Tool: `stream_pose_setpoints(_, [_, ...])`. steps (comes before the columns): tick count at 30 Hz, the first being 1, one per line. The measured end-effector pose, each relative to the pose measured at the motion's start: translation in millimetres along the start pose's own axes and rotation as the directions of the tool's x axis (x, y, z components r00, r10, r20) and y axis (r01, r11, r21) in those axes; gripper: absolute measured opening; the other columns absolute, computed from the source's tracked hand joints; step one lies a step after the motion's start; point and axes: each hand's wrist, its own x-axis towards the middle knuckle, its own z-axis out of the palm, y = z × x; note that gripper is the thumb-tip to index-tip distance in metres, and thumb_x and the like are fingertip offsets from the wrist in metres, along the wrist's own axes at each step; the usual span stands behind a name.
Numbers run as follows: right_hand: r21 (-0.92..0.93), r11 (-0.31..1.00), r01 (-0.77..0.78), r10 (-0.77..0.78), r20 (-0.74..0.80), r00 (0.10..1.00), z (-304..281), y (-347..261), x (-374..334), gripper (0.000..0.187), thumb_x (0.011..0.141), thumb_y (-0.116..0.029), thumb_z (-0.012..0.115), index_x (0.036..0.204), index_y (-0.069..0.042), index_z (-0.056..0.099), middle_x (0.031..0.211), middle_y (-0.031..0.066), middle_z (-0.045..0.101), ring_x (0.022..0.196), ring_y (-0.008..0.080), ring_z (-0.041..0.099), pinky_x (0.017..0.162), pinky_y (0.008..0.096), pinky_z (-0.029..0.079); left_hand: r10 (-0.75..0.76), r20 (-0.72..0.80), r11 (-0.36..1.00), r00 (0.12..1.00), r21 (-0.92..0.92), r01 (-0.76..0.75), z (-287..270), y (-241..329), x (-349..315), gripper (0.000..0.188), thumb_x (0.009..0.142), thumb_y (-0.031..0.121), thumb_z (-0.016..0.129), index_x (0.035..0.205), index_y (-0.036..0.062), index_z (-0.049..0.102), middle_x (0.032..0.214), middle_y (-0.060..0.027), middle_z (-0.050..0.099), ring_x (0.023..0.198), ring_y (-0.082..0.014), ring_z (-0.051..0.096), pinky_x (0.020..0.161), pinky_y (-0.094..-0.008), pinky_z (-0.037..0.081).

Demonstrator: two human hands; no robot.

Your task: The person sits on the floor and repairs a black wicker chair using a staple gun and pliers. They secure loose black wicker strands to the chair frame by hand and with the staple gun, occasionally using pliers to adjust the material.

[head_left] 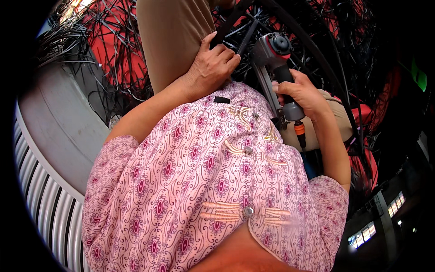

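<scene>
My right hand [302, 93] is wrapped round the black grip of a pneumatic nailer or stapler [273, 52], a grey and black tool with a red band and a round cap. An orange air-hose fitting [299, 129] hangs from the grip's lower end. My left hand [213, 63] rests by my left knee, its fingers curled on a flat black strip [233, 20]. Part of that strip is hidden under the fingers. A short black piece [222, 99] lies on my patterned shirt, below the left hand.
Tangled black strips [120, 56] lie over red surfaces on both sides of my legs. To my left stands a grey curved panel [59, 122] beside a row of metal bars [45, 199]. A wide black band [312, 45] arches past the tool on the right.
</scene>
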Motion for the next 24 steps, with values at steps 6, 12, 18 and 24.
stream_pose_setpoints(6, [0.218, 0.968, 0.122, -0.138, 0.061, 0.988, -30, 5, 6, 0.026, 0.078, -0.006, 0.069, 0.100, 0.001, 0.057, 0.072, 0.0062, 0.060, 0.061, 0.0134, 0.060, 0.059, 0.0286, 0.051, -0.024, 0.020, 0.999, 1.000, -0.022, 0.024, -4, 8, -2, 0.024, 0.080, 0.010, 0.066, 0.104, 0.0122, 0.068, 0.096, 0.0002, 0.065, 0.096, -0.0156, 0.062, 0.107, -0.0518, 0.033])
stream_pose_setpoints(12, [0.265, 0.950, 0.166, -0.209, 0.141, 0.968, -40, 20, 10, 0.028, 0.073, -0.012, 0.072, 0.094, 0.001, 0.057, 0.073, 0.0061, 0.057, 0.058, 0.0147, 0.057, 0.058, 0.0299, 0.051, -0.037, 0.039, 0.999, 0.999, -0.017, 0.038, -11, 9, -7, 0.025, 0.079, 0.010, 0.066, 0.105, 0.0119, 0.067, 0.097, 0.0007, 0.065, 0.096, -0.0159, 0.062, 0.107, -0.0517, 0.033])
stream_pose_setpoints(18, [0.286, 0.947, 0.149, -0.200, 0.161, 0.966, -34, 29, 11, 0.029, 0.074, -0.011, 0.071, 0.096, 0.001, 0.056, 0.073, 0.0057, 0.056, 0.058, 0.0141, 0.057, 0.058, 0.0303, 0.051, -0.045, 0.028, 0.999, 0.999, -0.008, 0.045, -14, 8, -12, 0.028, 0.077, 0.009, 0.067, 0.105, 0.0107, 0.067, 0.095, 0.0008, 0.065, 0.096, -0.0160, 0.063, 0.105, -0.0497, 0.033])
stream_pose_setpoints(24, [0.306, 0.934, 0.184, -0.245, 0.174, 0.954, -32, 26, 15, 0.029, 0.075, -0.010, 0.070, 0.097, 0.001, 0.055, 0.073, 0.0056, 0.056, 0.059, 0.0141, 0.057, 0.058, 0.0304, 0.052, -0.040, 0.024, 0.999, 0.999, -0.014, 0.040, -16, 4, -14, 0.029, 0.075, 0.013, 0.071, 0.103, 0.0100, 0.067, 0.093, 0.0008, 0.065, 0.094, -0.0160, 0.063, 0.103, -0.0479, 0.035])
